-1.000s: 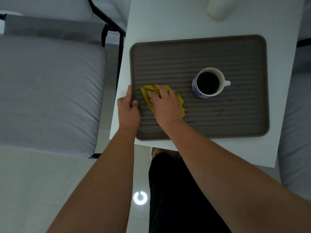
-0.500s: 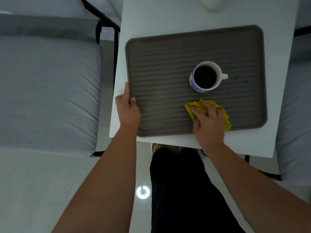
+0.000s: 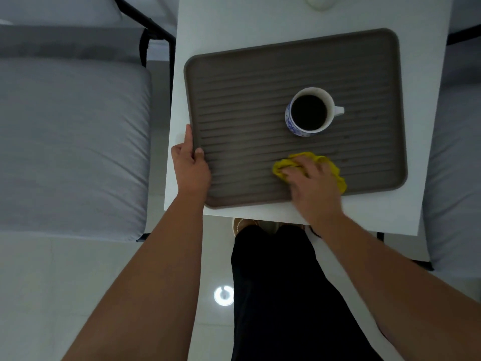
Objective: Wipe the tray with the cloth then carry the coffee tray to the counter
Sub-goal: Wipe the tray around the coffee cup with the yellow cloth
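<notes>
A grey-brown ribbed tray [image 3: 247,82] lies on a small white table [image 3: 234,19]. On the tray stands a blue-and-white cup [image 3: 311,112] full of dark coffee, handle to the right. My right hand [image 3: 313,186] presses a crumpled yellow cloth [image 3: 335,169] onto the tray's near part, just below the cup. My left hand [image 3: 190,165] grips the tray's left rim, thumb on the ribbed surface.
Grey cushioned seats stand on both sides: one at the left [image 3: 70,142], one at the right [image 3: 453,152]. A pale rounded object [image 3: 317,2] sits at the table's far edge. My dark-trousered legs [image 3: 281,295] are below the table, on a light tiled floor.
My right hand swept the cloth from the tray's near left to the near middle-right, below the cup, and has held about there for the last half second. The left hand stays on the rim.
</notes>
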Motion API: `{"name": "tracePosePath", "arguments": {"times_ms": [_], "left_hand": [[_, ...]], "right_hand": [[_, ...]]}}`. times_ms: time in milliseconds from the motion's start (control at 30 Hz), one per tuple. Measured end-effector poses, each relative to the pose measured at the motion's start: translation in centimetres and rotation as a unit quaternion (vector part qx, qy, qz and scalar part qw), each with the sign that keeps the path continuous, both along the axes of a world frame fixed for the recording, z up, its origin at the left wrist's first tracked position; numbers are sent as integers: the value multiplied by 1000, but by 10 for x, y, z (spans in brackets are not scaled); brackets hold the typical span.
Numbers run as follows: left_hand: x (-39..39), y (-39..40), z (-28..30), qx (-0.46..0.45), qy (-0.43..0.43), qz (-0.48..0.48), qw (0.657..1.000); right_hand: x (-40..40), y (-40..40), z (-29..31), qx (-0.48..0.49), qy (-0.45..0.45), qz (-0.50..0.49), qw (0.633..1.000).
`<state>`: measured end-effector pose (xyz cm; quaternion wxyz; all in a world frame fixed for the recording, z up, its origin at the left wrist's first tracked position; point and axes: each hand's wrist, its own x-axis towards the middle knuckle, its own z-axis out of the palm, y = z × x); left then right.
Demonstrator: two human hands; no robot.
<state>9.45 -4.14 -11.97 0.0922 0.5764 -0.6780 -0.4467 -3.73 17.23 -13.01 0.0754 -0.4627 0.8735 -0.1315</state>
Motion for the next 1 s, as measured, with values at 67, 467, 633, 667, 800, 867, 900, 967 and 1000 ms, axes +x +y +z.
{"name": "tracePosePath", "arguments": {"times_ms": [67, 467, 633, 667, 800, 867, 900, 967, 1000], "left_hand": [[0, 1, -1, 0, 2, 1, 1000], [-2, 1, 2, -11, -13, 4, 1000], [-1, 1, 2, -20, -14, -10, 1000], [-1, 0, 2, -20, -17, -11, 1000], [0, 2, 0, -24, -11, -13, 1000], [0, 2, 0, -26, -10, -11, 1000], [0, 2, 0, -26, -11, -9, 1000], [-1, 3, 1, -22, -14, -2, 1000], [-1, 3, 1, -21, -14, -2, 1000]], "right_hand": [[-28, 30, 2, -1, 21, -34, 999], [40, -49, 7, -18, -31, 93, 995], [50, -58, 11, 33, -3, 131, 991], [41, -48, 10, 27, -1, 126, 992], [-16, 15, 2, 3, 26, 64, 998], [-47, 48, 4, 3, 44, 47, 998], [-61, 61, 7, 4, 47, 46, 998], [-79, 78, 12, 10, 54, 43, 998], [-83, 82, 13, 14, 55, 34, 998]]}}
